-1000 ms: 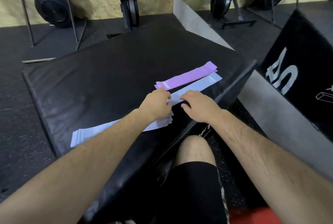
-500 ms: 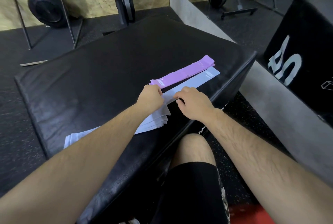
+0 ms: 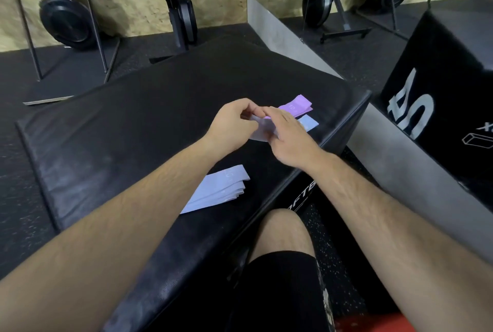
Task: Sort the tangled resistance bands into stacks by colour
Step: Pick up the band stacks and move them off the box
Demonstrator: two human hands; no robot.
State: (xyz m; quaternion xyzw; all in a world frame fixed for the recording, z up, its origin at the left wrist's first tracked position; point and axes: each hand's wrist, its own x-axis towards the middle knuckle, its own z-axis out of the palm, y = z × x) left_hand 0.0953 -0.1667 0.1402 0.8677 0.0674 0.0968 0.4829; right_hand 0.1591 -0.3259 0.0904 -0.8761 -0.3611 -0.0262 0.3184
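A stack of pale lavender-blue bands [image 3: 221, 190] lies on the black padded box [image 3: 133, 123], partly under my left forearm. Farther right, a purple band [image 3: 297, 106] lies on the box with a single pale blue band [image 3: 309, 122] beside it. Both hands are raised above the box and meet on the near end of that pale blue band [image 3: 262, 131]. My left hand [image 3: 232, 125] pinches it from the left, and my right hand [image 3: 289, 137] holds it from the right and covers most of its length.
A second black box with white lettering [image 3: 432, 97] stands at the right. A mirror and its grey ledge [image 3: 290, 46] run behind the padded box. Rowing machines [image 3: 66, 22] stand at the back wall. My knee [image 3: 282, 233] is against the box's front edge.
Both hands have risen from the box's surface, lifting the near end of the single pale blue band. The stack of pale bands stays where it was.
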